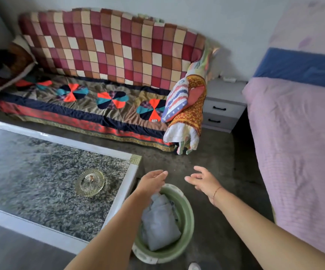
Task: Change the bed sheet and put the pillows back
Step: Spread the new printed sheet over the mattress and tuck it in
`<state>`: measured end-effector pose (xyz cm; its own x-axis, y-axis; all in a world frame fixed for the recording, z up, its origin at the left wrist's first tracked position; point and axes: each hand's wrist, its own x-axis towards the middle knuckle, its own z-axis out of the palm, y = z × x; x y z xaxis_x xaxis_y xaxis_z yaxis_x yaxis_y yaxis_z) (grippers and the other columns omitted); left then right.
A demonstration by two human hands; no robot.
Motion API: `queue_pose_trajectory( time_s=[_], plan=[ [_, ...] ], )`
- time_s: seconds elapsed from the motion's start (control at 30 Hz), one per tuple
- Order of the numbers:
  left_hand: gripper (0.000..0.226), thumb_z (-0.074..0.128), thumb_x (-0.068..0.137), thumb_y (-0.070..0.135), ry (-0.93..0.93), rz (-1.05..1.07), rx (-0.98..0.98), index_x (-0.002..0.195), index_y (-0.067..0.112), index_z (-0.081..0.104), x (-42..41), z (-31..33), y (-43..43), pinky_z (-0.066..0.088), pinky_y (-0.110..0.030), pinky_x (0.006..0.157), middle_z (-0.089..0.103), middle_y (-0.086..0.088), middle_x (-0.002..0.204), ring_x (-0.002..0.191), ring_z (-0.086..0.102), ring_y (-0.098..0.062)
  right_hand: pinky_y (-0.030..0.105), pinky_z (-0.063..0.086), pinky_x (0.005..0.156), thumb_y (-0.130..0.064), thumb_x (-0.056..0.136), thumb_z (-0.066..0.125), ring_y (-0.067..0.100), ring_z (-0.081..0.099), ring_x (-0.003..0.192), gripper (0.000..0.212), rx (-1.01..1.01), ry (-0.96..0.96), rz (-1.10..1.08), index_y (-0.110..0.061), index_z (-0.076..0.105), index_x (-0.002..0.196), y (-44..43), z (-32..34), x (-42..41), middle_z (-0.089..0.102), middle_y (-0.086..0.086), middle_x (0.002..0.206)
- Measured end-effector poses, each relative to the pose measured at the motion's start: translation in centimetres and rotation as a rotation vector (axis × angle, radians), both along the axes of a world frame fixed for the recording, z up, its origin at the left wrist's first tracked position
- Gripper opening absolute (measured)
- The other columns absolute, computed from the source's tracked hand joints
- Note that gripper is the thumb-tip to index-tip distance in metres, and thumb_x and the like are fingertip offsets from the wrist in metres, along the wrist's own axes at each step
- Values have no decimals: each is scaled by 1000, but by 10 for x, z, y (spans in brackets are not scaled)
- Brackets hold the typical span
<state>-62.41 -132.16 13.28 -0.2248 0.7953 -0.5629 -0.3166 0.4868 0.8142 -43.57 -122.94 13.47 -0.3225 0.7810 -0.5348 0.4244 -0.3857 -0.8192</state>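
Note:
A bed [298,133] with a pink cover and a blue band at its head runs along the right. Two pillows, one striped [176,100] and one orange patterned [193,102], lean on the right end of the sofa [99,55] over folded bedding. A green basin [186,227] on the floor holds a bundled pale grey sheet [160,228]. My left hand [151,181] hovers over the basin's far rim, fingers loosely apart and holding nothing. My right hand [203,181] is beside it over the floor, fingers spread and empty.
A low table [40,172] with a dark speckled top and white frame fills the lower left, with a glass dish [90,182] on it. A grey nightstand [224,106] with two drawers stands between sofa and bed. Grey floor lies between table, sofa and bed.

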Motion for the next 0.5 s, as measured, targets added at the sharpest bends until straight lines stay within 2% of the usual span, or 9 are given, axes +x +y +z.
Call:
queue_pose_trajectory(
  time_s=[0.07,0.13,0.23,0.3,0.4,0.43,0.5],
  plan=[
    [8,67,91,29,-4,-23,6,95,22,62,10,12,9,44,-26,75,56,0,91,83,55,-12,31,49,89,-26,80,77,17,59,104,70,10,38,-15,-18,41,140,3,14,2,58,3,115],
    [13,64,93,31,36,-27,12,104,24,60,19,21,18,47,-27,86,62,2,103,98,60,-12,25,47,79,-25,81,76,15,59,102,70,15,76,-25,-18,41,141,10,23,3,58,4,116],
    [25,62,94,33,96,-23,-3,115,22,58,30,29,38,47,-30,96,64,3,107,102,61,-13,22,46,72,-27,81,76,15,59,102,70,5,119,-26,-17,41,141,32,30,10,58,6,120],
    [26,62,93,35,114,3,-2,115,21,60,36,30,57,46,-28,89,64,4,99,88,61,-9,22,46,72,-29,82,76,14,59,103,70,6,136,-18,-18,41,142,54,34,17,58,5,119],
    [11,61,94,32,69,61,30,92,21,63,45,29,92,36,-20,61,47,5,74,58,42,-6,25,47,76,-32,81,75,15,58,109,72,2,158,10,-19,40,142,99,41,31,57,4,123],
    [13,62,94,31,61,86,30,86,21,62,50,27,104,32,-19,57,44,5,70,56,39,-6,26,47,77,-33,81,76,15,58,110,74,-1,168,16,-19,39,143,115,43,37,57,4,124],
    [13,63,93,31,73,151,11,85,21,64,65,27,128,35,-20,59,47,5,71,62,43,-8,28,46,81,-35,80,76,16,57,112,78,-3,185,37,-18,36,145,148,46,49,57,5,127]
  ],
)
